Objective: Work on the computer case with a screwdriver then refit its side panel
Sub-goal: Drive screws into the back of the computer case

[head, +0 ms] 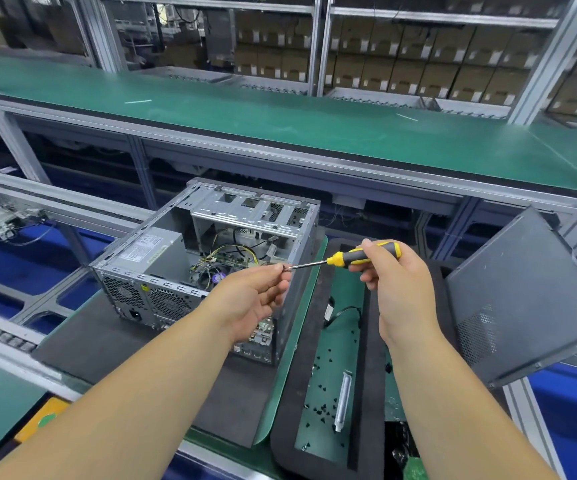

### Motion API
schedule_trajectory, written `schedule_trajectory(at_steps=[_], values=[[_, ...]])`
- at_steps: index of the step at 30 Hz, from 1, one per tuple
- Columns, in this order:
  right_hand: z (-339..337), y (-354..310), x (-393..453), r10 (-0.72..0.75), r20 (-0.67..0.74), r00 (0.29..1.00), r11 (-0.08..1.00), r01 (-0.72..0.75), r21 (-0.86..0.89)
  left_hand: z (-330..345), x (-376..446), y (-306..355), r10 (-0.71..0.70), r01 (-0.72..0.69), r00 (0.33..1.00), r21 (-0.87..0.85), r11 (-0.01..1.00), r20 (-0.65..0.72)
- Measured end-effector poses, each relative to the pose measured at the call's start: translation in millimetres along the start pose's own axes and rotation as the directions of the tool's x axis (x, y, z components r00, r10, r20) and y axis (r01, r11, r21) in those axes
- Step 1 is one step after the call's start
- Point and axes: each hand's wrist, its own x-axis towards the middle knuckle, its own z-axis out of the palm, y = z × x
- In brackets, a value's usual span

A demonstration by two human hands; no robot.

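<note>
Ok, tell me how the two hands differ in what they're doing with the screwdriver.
The right hand grips the screwdriver by its yellow-and-grey handle, fingers curled round it; the left hand only pinches the tip of the metal shaft between thumb and fingertips. The right hand is seen from its back, the left palm-up. Both are bare and hold the same tool in the air beside the open computer case.

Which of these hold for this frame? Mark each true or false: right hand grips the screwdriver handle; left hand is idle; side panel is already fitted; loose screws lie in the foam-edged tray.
1. The right hand grips the screwdriver handle. True.
2. The left hand is idle. False: it pinches the shaft tip.
3. The side panel is fitted to the computer case. False: it leans apart at right, the case open.
4. Small black screws lie in the tray. True.
</note>
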Motion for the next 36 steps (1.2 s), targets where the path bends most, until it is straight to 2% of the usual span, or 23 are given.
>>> schedule_trajectory(at_steps=[10,15,20,27,33,36], values=[[73.1,-17.2,-33.5,-0.054,-0.027,0.998,0.997,0.052,-0.050,-63.3,-18.9,35.9,-0.081,0.082,0.996,-0.036,0.996,0.023],[135.2,-19.8,-60.2,-0.040,0.039,0.998,0.995,0.043,-0.092,-118.1,-25.4,58.2,-0.110,0.104,0.993,-0.092,0.990,-0.054],[192.6,-6.7,-85.5,0.155,0.102,0.983,0.953,-0.121,-0.277,-179.0,-24.6,68.9,-0.135,0.116,0.978,-0.126,0.985,-0.157],[248.6,33.9,-126.9,0.345,0.131,0.929,0.906,-0.294,-0.304,-240.0,-18.4,54.6,-0.221,0.207,0.955,-0.088,0.974,-0.199],[264.6,61.8,-157.6,0.532,0.220,0.818,0.819,-0.432,-0.377,-261.1,-17.0,30.6,-0.297,0.293,0.930,-0.052,0.955,-0.217],[277.0,81.2,-173.1,0.613,0.239,0.753,0.784,-0.542,-0.301,-264.2,-14.9,19.9,-0.334,0.335,0.922,-0.028,0.942,-0.193]])
